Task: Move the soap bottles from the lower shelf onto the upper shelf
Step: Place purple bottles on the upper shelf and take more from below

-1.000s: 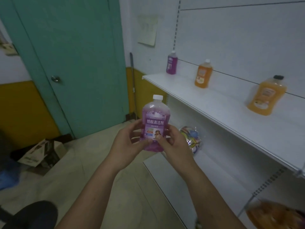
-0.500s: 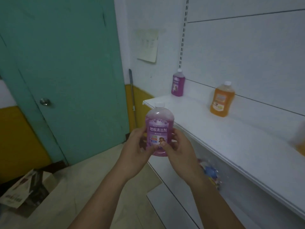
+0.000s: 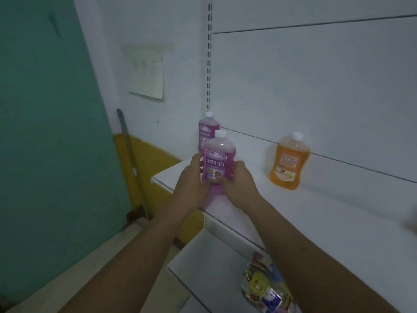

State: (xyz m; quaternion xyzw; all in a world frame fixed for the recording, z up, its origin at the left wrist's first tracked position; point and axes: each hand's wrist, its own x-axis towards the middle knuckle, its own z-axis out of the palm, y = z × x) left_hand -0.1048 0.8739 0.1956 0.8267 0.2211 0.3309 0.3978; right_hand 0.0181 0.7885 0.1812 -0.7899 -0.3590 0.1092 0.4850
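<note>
White slotted-back shelving fills the right side, w/ a teal door on the left.

Left hand and right hand both grasp the purple soap bottle. They wrap its lower sides from 9 and 3 o'clock, thumbs curled across the bottom of the front label. Both forearms run up from the frame's lower edge and converge on the bottle, wrists roughly straight.

Bottle is over the front-left part of the upper shelf. Its base is hidden behind the thumbs, so can't tell if it touches the board. It's upright, long axis vertical, white cap at 12 o'clock, label facing the camera. Purple liquid fills it approx. to the shoulder.

At 11 o'clock, just behind it, a second purple bottle stands upright vs. the back panel, partly covered by the held one. At 3 o'clock, apart from the hands, an orange bottle stands upright on the same shelf, white-capped and nearly full of orange liquid.

At 5 o'clock, on the lower shelf, lies a clear bag of colourful packets. At 9 o'clock a broom handle leans in the corner. At 10 o'clock a paper note is stuck to the wall.
</note>
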